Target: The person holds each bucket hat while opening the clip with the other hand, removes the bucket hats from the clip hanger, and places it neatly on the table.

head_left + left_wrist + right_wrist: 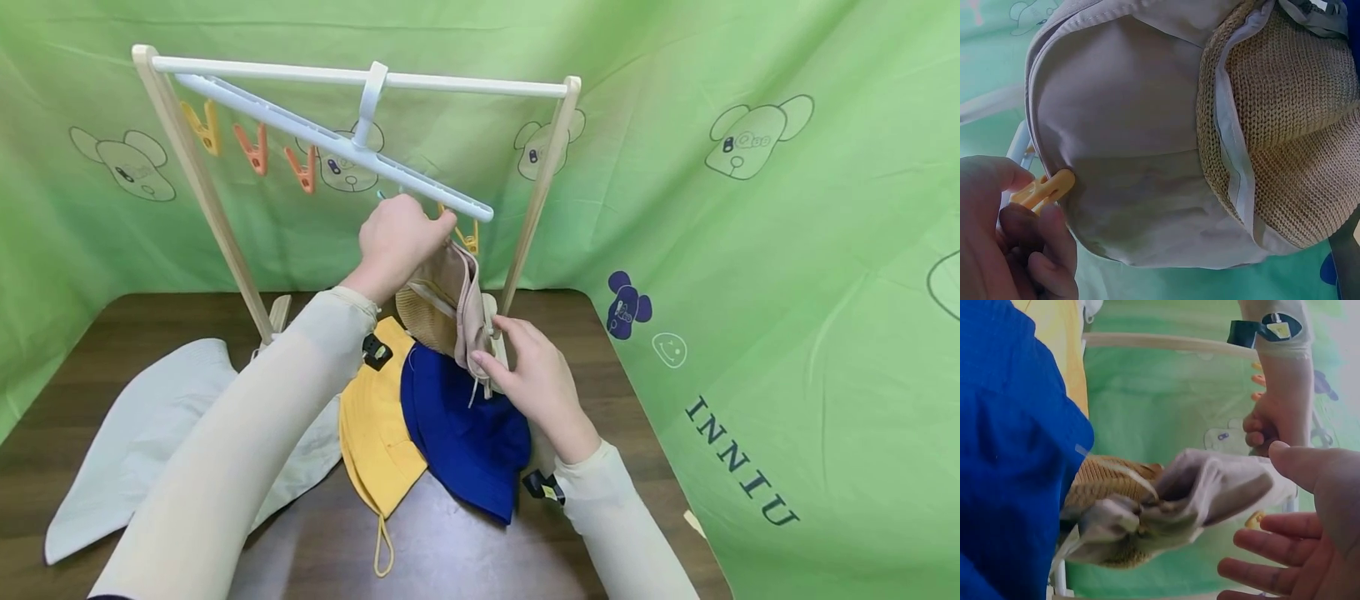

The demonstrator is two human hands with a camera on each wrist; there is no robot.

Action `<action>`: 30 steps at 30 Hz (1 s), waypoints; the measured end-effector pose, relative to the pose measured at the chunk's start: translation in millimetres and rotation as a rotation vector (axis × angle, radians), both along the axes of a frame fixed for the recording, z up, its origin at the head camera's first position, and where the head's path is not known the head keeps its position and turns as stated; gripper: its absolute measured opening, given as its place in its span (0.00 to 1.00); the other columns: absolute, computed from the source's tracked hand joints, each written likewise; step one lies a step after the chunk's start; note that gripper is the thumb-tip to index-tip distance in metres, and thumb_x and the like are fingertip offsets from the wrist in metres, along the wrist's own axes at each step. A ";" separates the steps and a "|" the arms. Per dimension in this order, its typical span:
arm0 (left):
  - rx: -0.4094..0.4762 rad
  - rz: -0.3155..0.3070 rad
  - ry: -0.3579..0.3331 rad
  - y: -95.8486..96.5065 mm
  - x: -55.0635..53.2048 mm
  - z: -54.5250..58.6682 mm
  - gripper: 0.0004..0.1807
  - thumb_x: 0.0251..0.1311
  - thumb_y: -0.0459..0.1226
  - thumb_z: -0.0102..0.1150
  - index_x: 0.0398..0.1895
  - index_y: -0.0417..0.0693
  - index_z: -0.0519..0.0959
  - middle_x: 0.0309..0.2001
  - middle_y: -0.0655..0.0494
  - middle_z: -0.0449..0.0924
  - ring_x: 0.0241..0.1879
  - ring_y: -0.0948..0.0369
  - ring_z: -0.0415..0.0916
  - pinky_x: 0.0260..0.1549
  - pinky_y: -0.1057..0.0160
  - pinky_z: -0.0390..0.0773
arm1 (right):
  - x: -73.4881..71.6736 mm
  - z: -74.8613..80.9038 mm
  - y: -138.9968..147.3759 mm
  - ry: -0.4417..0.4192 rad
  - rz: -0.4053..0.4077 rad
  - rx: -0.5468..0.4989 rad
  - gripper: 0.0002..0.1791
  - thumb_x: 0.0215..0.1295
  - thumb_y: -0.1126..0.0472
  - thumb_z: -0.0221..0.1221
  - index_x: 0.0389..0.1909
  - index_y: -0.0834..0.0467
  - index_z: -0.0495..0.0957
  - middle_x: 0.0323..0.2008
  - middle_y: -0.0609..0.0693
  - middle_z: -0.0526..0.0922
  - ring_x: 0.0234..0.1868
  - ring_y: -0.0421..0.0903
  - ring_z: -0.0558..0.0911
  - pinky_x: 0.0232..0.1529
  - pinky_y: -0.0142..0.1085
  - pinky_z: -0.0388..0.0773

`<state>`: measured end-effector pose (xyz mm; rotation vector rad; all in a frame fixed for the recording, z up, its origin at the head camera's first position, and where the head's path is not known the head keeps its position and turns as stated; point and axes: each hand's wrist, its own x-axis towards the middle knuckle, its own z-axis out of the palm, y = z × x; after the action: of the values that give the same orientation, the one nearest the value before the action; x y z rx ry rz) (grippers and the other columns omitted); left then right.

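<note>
My left hand (401,242) pinches a yellow clothespin (1057,186) under the low right end of a pale blue clip hanger (330,142). The clothespin's tip is on the brim edge of a beige sun hat (1129,119) with a tan knitted crown (1304,125). From the hanger side the hat droops, its ties dangling over a navy bucket hat (465,425). My right hand (536,379) is beside the hat's lower right edge; in the right wrist view its fingers (1272,544) are spread, with nothing between them. Whether it touches the brim cannot be told.
The hanger hooks over a white rail (480,83) on a wooden-legged stand. More clothespins, such as an orange one (252,150), hang at its left. A yellow hat (378,417) and a pale grey hat (165,425) lie on the brown table (315,550). Green cloth surrounds it.
</note>
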<state>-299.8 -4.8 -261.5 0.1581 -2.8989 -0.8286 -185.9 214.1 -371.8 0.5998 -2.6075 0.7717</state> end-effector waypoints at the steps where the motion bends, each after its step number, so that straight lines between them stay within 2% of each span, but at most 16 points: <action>1: 0.004 -0.005 0.003 -0.1 -0.1 -0.4 0.28 0.62 0.66 0.46 0.18 0.56 0.69 0.22 0.58 0.72 0.25 0.56 0.73 0.21 0.55 0.71 | -0.6 0.8 -2.3 -0.006 -0.011 -0.010 0.34 0.65 0.43 0.67 0.67 0.57 0.75 0.59 0.53 0.82 0.60 0.52 0.82 0.57 0.50 0.79; 9: 0.009 -0.013 0.001 0.9 0.1 0.1 0.27 0.63 0.65 0.45 0.20 0.55 0.70 0.24 0.56 0.74 0.26 0.56 0.74 0.22 0.55 0.73 | -10.2 14.4 -23.6 -0.070 -0.088 -0.057 0.43 0.63 0.34 0.65 0.72 0.55 0.71 0.62 0.52 0.81 0.57 0.52 0.82 0.52 0.52 0.80; 15: 0.013 -0.026 -0.011 4.3 -0.5 0.2 0.27 0.63 0.65 0.44 0.21 0.56 0.70 0.25 0.56 0.75 0.27 0.55 0.75 0.23 0.54 0.74 | -17.6 25.7 -33.7 -0.095 -0.118 -0.077 0.45 0.62 0.33 0.65 0.73 0.56 0.69 0.64 0.53 0.79 0.62 0.53 0.80 0.58 0.53 0.78; 21: 0.006 -0.027 -0.006 5.5 -1.8 0.7 0.27 0.63 0.65 0.44 0.21 0.55 0.70 0.26 0.55 0.76 0.28 0.55 0.76 0.24 0.54 0.75 | -24.8 28.4 -39.8 -0.133 -0.135 -0.096 0.43 0.65 0.33 0.62 0.73 0.54 0.69 0.64 0.52 0.80 0.63 0.51 0.80 0.59 0.51 0.78; 30: -0.003 -0.021 -0.024 3.7 -3.5 -0.8 0.27 0.63 0.65 0.44 0.22 0.54 0.71 0.27 0.54 0.77 0.29 0.55 0.77 0.24 0.53 0.76 | -35.6 29.6 -48.4 -0.152 -0.141 -0.090 0.36 0.68 0.38 0.62 0.69 0.56 0.73 0.59 0.52 0.83 0.59 0.51 0.82 0.56 0.48 0.80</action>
<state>-303.3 -1.1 -262.3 0.1389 -2.9283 -0.8313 -221.5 165.7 -342.2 0.3396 -2.6989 0.9153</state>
